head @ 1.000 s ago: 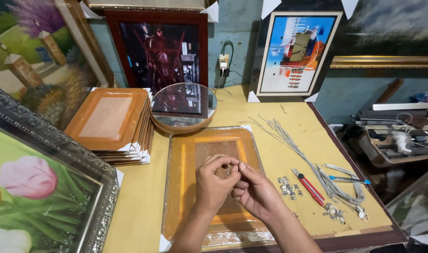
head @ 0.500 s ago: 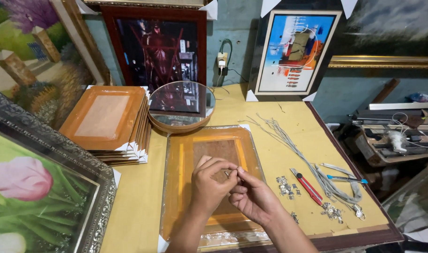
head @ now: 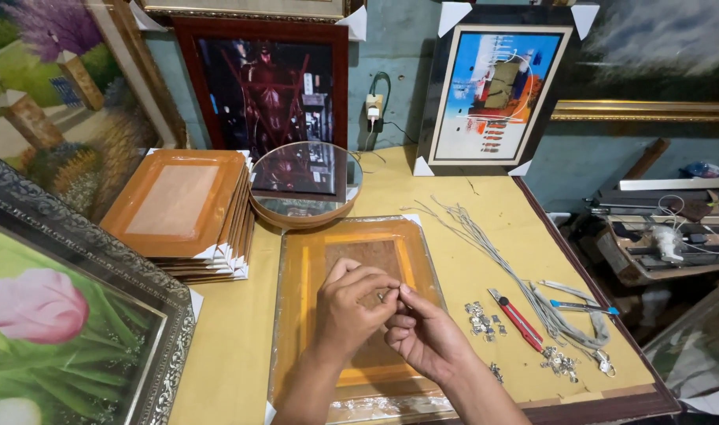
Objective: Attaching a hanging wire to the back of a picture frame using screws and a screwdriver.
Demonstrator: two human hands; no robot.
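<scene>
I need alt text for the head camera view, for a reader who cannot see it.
Two hands, left hand and right hand, pinch a small metal piece over an orange frame lying on a yellow table. Cords, a red cutter and stacked frames lie nearby.

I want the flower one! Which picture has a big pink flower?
The painting in the ornate silver-grey frame at the table's left edge: pink tulip on green. The others show a garden, dark red shapes, and blue abstract shapes.
</scene>
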